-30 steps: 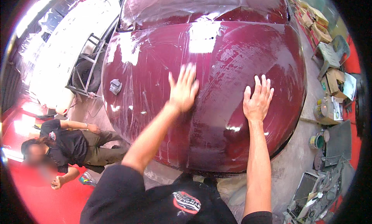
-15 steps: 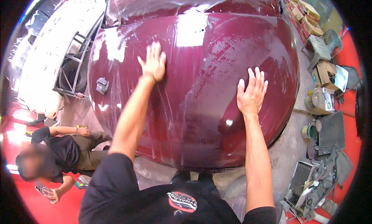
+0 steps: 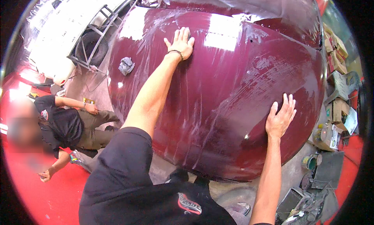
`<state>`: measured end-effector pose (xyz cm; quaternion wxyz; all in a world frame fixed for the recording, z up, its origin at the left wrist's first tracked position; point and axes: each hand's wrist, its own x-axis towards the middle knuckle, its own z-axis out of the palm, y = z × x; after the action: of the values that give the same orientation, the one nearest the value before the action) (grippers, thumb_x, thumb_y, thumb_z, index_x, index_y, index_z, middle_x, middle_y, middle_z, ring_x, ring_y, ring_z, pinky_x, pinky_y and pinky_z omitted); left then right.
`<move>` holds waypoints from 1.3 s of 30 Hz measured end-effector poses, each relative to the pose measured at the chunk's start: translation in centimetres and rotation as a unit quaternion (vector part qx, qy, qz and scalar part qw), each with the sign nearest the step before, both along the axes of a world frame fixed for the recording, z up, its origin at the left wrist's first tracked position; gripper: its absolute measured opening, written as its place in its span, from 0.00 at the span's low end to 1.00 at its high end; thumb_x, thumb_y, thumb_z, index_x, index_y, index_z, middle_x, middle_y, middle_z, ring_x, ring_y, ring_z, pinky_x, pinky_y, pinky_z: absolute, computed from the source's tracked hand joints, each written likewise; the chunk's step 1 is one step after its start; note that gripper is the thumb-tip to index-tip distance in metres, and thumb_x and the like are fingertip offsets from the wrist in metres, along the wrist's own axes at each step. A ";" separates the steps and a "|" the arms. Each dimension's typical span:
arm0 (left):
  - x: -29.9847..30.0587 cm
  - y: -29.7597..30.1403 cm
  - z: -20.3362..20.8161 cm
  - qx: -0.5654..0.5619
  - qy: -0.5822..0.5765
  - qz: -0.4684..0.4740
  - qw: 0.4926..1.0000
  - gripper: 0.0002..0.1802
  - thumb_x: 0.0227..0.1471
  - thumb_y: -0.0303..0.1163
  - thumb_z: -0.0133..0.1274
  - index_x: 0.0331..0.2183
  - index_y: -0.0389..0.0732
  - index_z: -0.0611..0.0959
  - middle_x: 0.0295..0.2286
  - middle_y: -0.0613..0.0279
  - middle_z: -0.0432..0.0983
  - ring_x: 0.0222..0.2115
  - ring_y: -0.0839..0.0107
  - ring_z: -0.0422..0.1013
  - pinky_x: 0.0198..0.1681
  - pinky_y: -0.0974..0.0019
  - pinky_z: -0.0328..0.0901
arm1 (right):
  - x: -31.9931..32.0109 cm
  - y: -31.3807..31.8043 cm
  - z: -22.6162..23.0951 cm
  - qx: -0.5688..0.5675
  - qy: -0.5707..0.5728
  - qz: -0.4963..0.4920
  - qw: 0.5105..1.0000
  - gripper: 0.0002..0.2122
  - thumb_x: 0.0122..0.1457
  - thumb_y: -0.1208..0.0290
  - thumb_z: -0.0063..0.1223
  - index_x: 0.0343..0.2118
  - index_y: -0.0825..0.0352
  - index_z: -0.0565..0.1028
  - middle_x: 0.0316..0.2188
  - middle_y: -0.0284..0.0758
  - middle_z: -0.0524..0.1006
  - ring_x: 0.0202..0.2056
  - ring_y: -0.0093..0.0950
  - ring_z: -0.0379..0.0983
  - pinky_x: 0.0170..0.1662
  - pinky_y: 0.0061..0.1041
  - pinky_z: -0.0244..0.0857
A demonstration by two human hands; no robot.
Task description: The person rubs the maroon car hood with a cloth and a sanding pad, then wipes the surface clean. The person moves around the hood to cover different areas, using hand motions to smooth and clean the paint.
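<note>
A dark red car hood (image 3: 218, 92) spreads before me, wet-looking, with whitish streaks and smears. My left hand (image 3: 181, 45) lies flat on its upper left part, fingers stretched forward; whether anything is under the palm is hidden. A dark band circles that wrist. Farther right and nearer to me, my right hand (image 3: 279, 118) rests on the hood with its fingers extended and slightly apart, holding nothing that I can see. To the left of my left forearm, a crumpled grey cloth (image 3: 126, 66) sits on the hood.
Left of the hood are a white vehicle (image 3: 46, 45), a metal ladder-like frame (image 3: 99, 34) and a tire (image 3: 92, 49). A person (image 3: 62, 116) in dark clothes stands at the left. Boxes (image 3: 338, 110), a grey chair (image 3: 343, 84), a can (image 3: 309, 162) and dark parts (image 3: 319, 201) line the right.
My view has swung, so the hood sits farther right and tilted. My left hand has slid forward over it; my right hand stays on the right side. The other person's arm has lowered.
</note>
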<state>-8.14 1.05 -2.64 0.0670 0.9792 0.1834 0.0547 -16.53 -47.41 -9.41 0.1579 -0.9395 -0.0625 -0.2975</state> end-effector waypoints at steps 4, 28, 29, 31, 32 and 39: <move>-10.0 -5.8 -3.5 0.043 -0.031 -0.080 0.995 0.39 0.75 0.53 0.28 0.78 0.48 0.46 0.78 0.60 0.37 0.78 0.56 0.34 0.75 0.24 0.28 | 0.2 -1.4 0.0 -0.017 0.011 -0.018 1.000 0.26 0.73 0.59 0.50 0.71 0.57 0.66 0.74 0.37 0.63 0.76 0.43 0.53 0.77 0.55 0.44; -22.9 1.2 -6.0 -0.035 -0.026 -0.057 0.997 0.41 0.74 0.50 0.36 0.78 0.46 0.46 0.78 0.57 0.37 0.79 0.55 0.32 0.73 0.22 0.26 | -0.4 -1.3 0.1 -0.034 0.040 -0.042 0.998 0.25 0.75 0.59 0.47 0.72 0.58 0.67 0.76 0.36 0.61 0.77 0.42 0.52 0.78 0.54 0.41; -19.5 2.8 -5.8 -0.019 -0.027 -0.054 0.998 0.40 0.74 0.50 0.35 0.78 0.47 0.45 0.78 0.58 0.36 0.79 0.55 0.32 0.73 0.23 0.26 | -0.4 -1.5 0.1 -0.034 0.038 -0.035 0.998 0.25 0.75 0.58 0.46 0.72 0.59 0.67 0.76 0.36 0.61 0.77 0.42 0.52 0.78 0.54 0.41; -11.0 6.9 -3.7 0.014 -0.012 -0.028 0.999 0.39 0.75 0.54 0.27 0.78 0.48 0.44 0.78 0.60 0.34 0.78 0.57 0.32 0.74 0.24 0.27 | 0.0 -1.4 0.2 -0.028 0.036 -0.020 0.999 0.25 0.75 0.58 0.46 0.72 0.59 0.66 0.76 0.37 0.62 0.77 0.42 0.52 0.78 0.54 0.41; -7.3 9.2 -2.0 -0.005 -0.004 -0.003 1.000 0.40 0.75 0.56 0.24 0.78 0.48 0.44 0.78 0.62 0.34 0.78 0.58 0.32 0.74 0.24 0.28 | 0.1 -1.0 0.4 -0.020 0.036 -0.010 0.999 0.25 0.75 0.58 0.46 0.72 0.59 0.66 0.75 0.37 0.62 0.77 0.43 0.52 0.78 0.54 0.41; -9.7 3.4 -4.0 0.025 -0.044 -0.080 0.996 0.39 0.75 0.52 0.31 0.77 0.47 0.48 0.78 0.60 0.37 0.78 0.56 0.34 0.75 0.24 0.28 | 0.2 -1.5 0.5 -0.026 0.031 -0.019 0.999 0.25 0.75 0.58 0.47 0.72 0.58 0.67 0.75 0.37 0.63 0.77 0.42 0.52 0.78 0.53 0.41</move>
<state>-17.86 4.45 -6.68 0.0546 0.9887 0.1001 0.0972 -16.35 -48.91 -8.94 0.1299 -0.9529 -0.0474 -0.2697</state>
